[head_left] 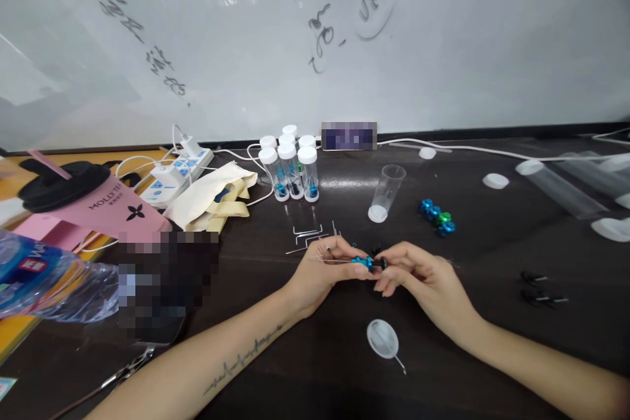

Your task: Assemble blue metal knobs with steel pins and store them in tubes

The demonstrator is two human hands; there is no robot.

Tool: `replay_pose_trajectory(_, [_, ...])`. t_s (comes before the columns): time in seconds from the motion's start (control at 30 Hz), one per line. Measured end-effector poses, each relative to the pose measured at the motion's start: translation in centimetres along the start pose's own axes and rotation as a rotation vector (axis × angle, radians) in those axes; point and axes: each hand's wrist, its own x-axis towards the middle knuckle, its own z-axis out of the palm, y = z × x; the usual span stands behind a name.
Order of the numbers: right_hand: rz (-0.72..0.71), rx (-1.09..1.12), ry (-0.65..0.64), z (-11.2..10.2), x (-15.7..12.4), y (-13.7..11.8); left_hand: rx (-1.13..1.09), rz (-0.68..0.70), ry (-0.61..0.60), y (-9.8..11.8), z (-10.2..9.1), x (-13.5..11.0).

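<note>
My left hand and my right hand meet over the dark table. Between their fingertips they pinch a small blue metal nut on a black screw. The left hand's fingers also hold a thin silver hex key that sticks out to the left. Several more hex keys lie just beyond the left hand. A little cluster of blue and green nuts sits beyond the right hand. An empty clear vial lies tipped on its side further back.
Several white-capped vials stand at the back centre. A pink cup, a power strip, a cream cloth bag and a water bottle crowd the left. Loose caps, clear tubes, black screws lie right. A clear lid sits near me.
</note>
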Motion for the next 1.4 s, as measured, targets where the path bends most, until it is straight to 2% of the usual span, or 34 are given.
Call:
replay_pose_trajectory(0.47, [0.0, 0.061, -0.018, -0.08, -0.26, 0.19, -0.098, -0.023, 0.05, 0.02, -0.11, 0.12])
replay_pose_trajectory(0.9, [-0.067, 0.048, 0.153, 0.3, -0.25, 0.08, -0.086, -0.028, 0.057, 0.02, -0.07, 0.21])
replay_pose_trajectory(1.03, [-0.139, -0.011, 0.205, 0.31, -0.45, -0.11, -0.085, -0.025, 0.049, 0.01, -0.03, 0.16])
replay_pose_trajectory(1.4, [-0.175, -0.063, 0.242, 0.14, -0.15, 0.28, -0.082, -0.026, 0.054, 0.06, 0.12, 0.03])
